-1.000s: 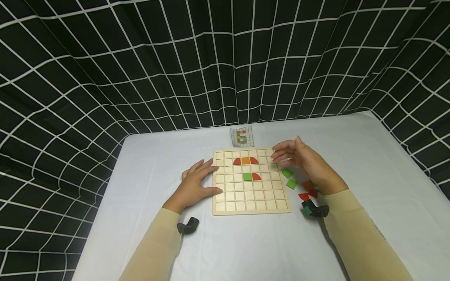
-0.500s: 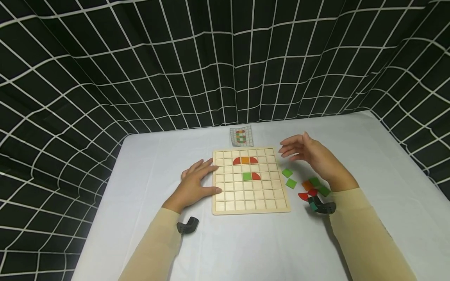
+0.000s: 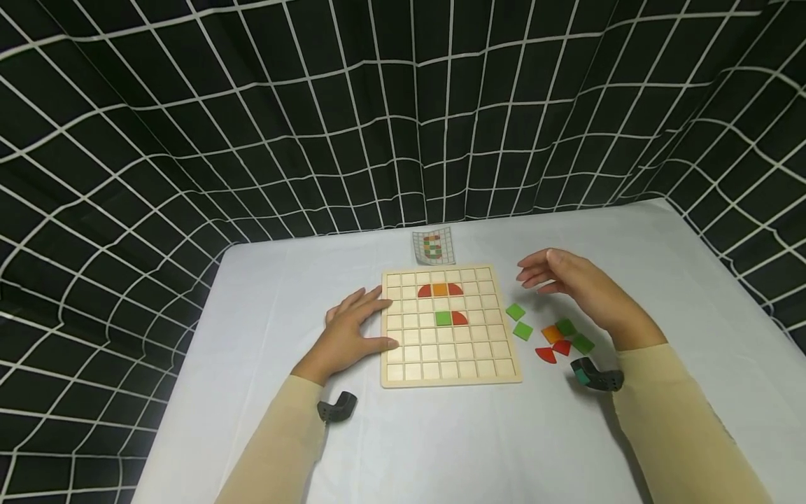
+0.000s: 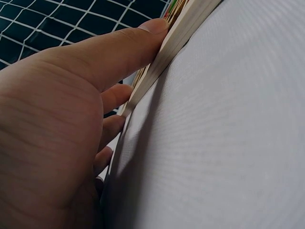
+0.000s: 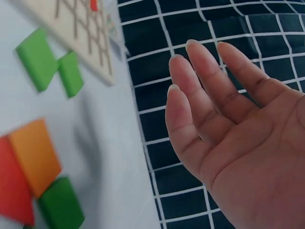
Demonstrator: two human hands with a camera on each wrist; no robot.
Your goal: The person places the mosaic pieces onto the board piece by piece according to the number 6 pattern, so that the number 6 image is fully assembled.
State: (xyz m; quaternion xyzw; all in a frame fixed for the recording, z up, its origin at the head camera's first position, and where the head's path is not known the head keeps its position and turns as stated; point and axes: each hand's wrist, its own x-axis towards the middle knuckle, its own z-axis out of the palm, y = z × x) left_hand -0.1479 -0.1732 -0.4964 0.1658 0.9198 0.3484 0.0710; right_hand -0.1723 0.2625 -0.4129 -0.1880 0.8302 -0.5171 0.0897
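We touched the flat wooden grid board with our left hand, five tiles set on it; near our right hand lay loose green, orange and red tiles

Black gridded curtain, white table

A white-covered table bears a gridded board, patterned card and loose tiles.
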